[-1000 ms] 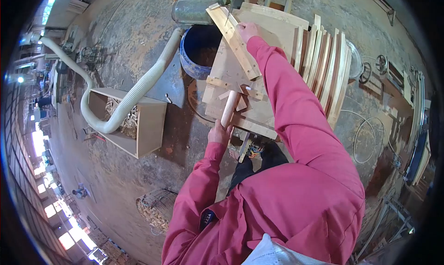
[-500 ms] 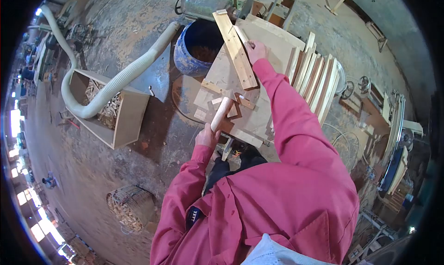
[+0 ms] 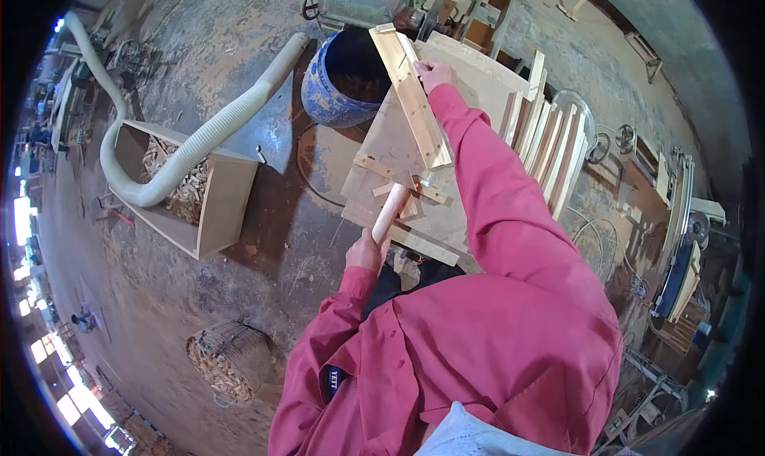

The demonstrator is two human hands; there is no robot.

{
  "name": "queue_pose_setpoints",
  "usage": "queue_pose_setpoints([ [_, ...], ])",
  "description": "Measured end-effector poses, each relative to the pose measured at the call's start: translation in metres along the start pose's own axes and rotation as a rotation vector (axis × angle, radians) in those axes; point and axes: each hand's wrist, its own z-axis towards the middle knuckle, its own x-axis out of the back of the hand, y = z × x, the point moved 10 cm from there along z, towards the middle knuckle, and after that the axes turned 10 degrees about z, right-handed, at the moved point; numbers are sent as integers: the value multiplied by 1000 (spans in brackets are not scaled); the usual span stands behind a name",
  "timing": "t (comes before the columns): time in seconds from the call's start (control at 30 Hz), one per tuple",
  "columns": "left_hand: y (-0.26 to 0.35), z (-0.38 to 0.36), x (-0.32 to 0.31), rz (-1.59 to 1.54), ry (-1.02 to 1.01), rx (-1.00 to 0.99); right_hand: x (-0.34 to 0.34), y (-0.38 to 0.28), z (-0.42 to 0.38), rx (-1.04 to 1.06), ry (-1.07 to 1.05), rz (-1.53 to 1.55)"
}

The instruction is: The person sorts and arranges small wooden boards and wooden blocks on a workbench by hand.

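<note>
Head-height view; facing steeply down

A worktable point(image 3: 474, 93) carries wooden strips point(image 3: 554, 141), a long board point(image 3: 409, 96) and offcuts point(image 3: 409, 207).

Pink long-sleeved shirt point(image 3: 494, 336), 1 dark white-lettered label point(image 3: 334, 379), dark trousers point(image 3: 385, 286)

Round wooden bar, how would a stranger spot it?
Start at the pale worktable. At its near edge, the left hand grips the wooden bar. Its round shape sets it apart from the long, flat strips on the right.
</note>
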Motion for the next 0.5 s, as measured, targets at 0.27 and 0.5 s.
queue_pose_setpoints([
  [0.27, 9, 13, -4, 1, -11, 4, 1, 1, 16, -20, 6, 61],
  [0.5, 32, 44, -2, 30, 0, 16, -1, 15, 62, 76, 8, 197],
])
